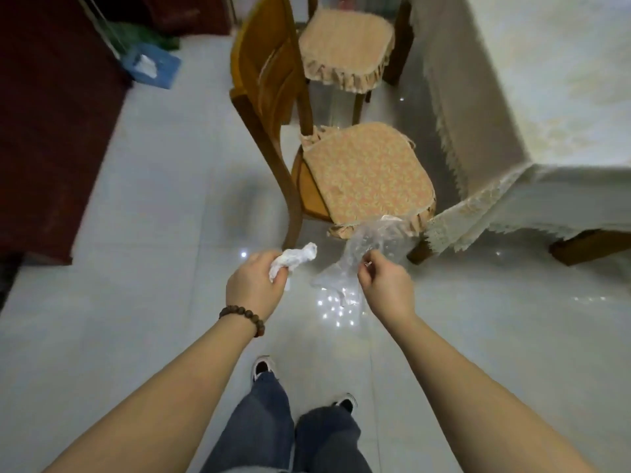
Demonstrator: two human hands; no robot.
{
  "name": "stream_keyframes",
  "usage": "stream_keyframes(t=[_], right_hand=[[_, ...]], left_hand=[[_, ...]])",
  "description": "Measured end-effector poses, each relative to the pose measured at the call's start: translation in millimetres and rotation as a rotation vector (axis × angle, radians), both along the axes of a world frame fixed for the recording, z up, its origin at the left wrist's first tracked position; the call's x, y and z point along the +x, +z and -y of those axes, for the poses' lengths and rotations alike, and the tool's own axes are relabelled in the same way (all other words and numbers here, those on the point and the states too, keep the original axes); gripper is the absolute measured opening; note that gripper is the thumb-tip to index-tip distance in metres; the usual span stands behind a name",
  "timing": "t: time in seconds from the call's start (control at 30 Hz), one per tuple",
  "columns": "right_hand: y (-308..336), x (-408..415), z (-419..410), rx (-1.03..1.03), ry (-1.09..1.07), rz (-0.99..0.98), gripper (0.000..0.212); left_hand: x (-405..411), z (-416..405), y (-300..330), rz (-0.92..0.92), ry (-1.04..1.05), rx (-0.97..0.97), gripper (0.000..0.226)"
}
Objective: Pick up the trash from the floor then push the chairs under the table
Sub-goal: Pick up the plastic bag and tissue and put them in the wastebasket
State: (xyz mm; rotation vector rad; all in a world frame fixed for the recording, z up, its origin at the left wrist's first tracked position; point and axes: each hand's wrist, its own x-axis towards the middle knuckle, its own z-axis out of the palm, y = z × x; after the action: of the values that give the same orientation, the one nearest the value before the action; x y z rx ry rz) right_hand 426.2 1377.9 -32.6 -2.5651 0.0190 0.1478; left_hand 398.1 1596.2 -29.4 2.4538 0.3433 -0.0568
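Observation:
My left hand (254, 285) is closed around a crumpled white tissue (297, 259), held above the pale tiled floor. My right hand (384, 285) pinches a clear crumpled plastic bag (362, 254) that hangs in front of the near chair. Two wooden chairs with patterned seat cushions stand pulled out from the table: the near chair (362, 172) just ahead of my hands, the far chair (345, 42) behind it. The table (546, 97), draped in a cream lace cloth, fills the right side.
A dark red cabinet (51, 131) lines the left wall. A blue tissue box (153, 64) and something green lie on the floor at the back left. A table leg (587, 247) shows at right. My feet and jeans are at the bottom.

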Motion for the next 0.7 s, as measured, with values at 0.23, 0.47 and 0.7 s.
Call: stream_keyframes(t=[0.23, 0.47, 0.7], right_hand=[[40, 19, -126, 0.04, 0.19, 0.082, 0.013], [32, 45, -296, 0.05, 0.27, 0.081, 0.011], [41, 90, -427, 0.117, 0.237, 0.044, 0.007]], left_hand=[[-15, -113, 44, 0.132, 0.213, 0.026, 0.019], [-3, -268, 44, 0.158, 0.328, 0.022, 0.022], [37, -400, 57, 0.156, 0.338, 0.084, 0.023]])
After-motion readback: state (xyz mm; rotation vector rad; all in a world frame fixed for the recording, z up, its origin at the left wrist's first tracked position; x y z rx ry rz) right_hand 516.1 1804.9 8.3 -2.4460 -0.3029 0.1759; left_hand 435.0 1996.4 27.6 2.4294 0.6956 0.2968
